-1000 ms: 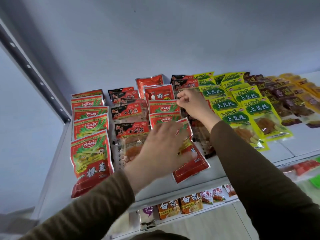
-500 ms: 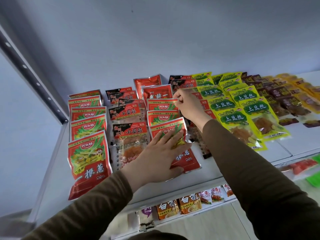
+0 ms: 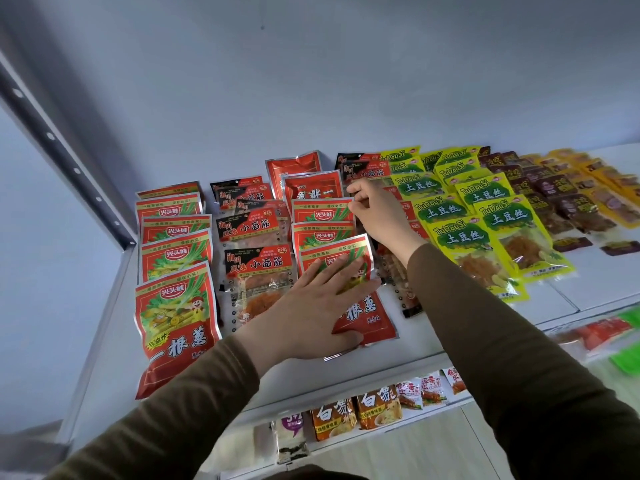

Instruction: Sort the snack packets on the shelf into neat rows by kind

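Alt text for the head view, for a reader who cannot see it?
A person's left hand presses flat on the front red foil snack packet in a row on a white shelf, while the right hand pinches a packet behind. Yellow-green packets lie to the right.

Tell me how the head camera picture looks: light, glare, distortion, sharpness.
Head view: soft, even light with only faint shadows; wide-angle bend curves the grey perforated shelf upright at left; small glints on the silver edges of the front red foil packet under the left hand; the brown and orange packets at far right look smeared, their print unreadable; the right hand is sharp.
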